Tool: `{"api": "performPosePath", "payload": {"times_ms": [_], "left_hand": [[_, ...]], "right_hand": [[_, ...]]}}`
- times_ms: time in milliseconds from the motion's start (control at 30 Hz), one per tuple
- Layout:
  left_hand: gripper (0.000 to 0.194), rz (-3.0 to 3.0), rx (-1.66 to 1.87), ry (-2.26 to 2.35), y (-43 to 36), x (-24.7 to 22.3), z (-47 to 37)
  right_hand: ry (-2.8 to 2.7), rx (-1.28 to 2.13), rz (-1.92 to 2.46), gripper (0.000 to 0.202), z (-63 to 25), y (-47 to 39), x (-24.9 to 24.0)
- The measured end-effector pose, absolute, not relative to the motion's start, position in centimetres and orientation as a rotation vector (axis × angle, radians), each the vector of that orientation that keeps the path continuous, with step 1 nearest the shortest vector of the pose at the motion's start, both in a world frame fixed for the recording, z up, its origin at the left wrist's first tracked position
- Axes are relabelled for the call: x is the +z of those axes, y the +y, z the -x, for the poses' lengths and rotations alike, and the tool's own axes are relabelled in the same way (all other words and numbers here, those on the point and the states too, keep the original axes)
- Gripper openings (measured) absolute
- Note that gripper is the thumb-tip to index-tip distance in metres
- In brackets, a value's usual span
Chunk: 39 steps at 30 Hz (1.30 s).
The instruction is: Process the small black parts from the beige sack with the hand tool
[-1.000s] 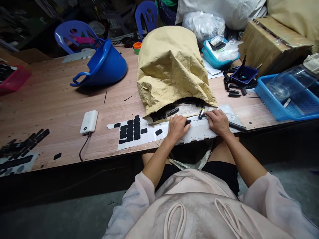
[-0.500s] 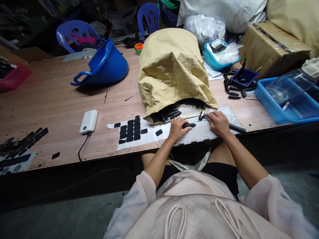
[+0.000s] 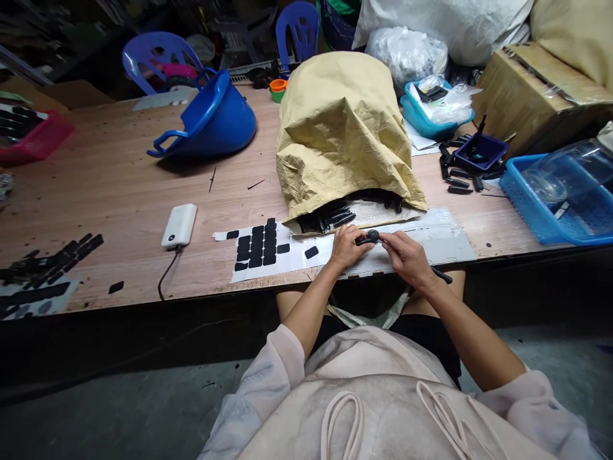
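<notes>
Item: small black rod-shaped part [image 3: 364, 240] with a rounded knob at one end, held just above the near edge of the worktop [image 3: 119, 204], over a white backing sheet [image 3: 287, 255]. Judged light, stiff and smooth, likely hard plastic or rubber-coated; best taken by the shaft with fingertips, the knob end left free. Left hand [image 3: 345, 248]: palm down, wrist low at the worktop edge, grip closed on the shaft in a thumb-and-fingertip pinch. Right hand [image 3: 405, 257]: knuckles up, forearm angled in from the right, fingertips meeting the knob end of the same part; a second long black piece [image 3: 440, 275] lies under this wrist, and whether the hand holds it cannot be told. Nearby: tan sack [image 3: 342, 128] spilling more black parts [image 3: 330, 217], black stickers [image 3: 258, 246] on the sheet, white power bank [image 3: 179, 225], blue basin [image 3: 215, 121].
</notes>
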<state>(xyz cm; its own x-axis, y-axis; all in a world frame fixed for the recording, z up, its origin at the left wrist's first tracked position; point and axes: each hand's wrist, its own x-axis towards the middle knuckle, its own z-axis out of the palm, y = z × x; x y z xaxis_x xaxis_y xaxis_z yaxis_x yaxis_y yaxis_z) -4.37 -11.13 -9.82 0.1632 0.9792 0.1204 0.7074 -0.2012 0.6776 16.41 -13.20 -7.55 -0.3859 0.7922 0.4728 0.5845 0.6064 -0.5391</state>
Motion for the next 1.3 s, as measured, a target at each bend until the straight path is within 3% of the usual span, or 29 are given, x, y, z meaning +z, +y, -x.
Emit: {"api": "performPosePath", "payload": {"times_ms": [467,633,833,1100,1300], "left_hand": [[0.014,-1.961,0.768,1.599,-11.2,-9.9,4.2],[0.010,-1.980,0.770,1.576,-11.0,-10.0,4.4],[0.037,-1.984,0.703,1.564,-11.1,-9.7,4.7],[0.039,-2.026,0.676,1.607,-11.2,-9.0,4.6],[0.034,-2.258,0.731,1.108,-19.1,-9.0,2.4]], "right_hand": [[-2.064,0.326,1.176,0.030,-18.6,-12.2,-8.0],[-2.081,0.105,1.367,0.031,-21.6,-9.5,-7.8],[-2.269,-0.144,1.417,0.031,-23.9,-7.6,-9.5],[-2.261,-0.095,1.410,0.033,-23.7,-7.7,-10.2],[-2.254,-0.138,1.432,0.032,-23.5,-7.7,-10.3]]}}
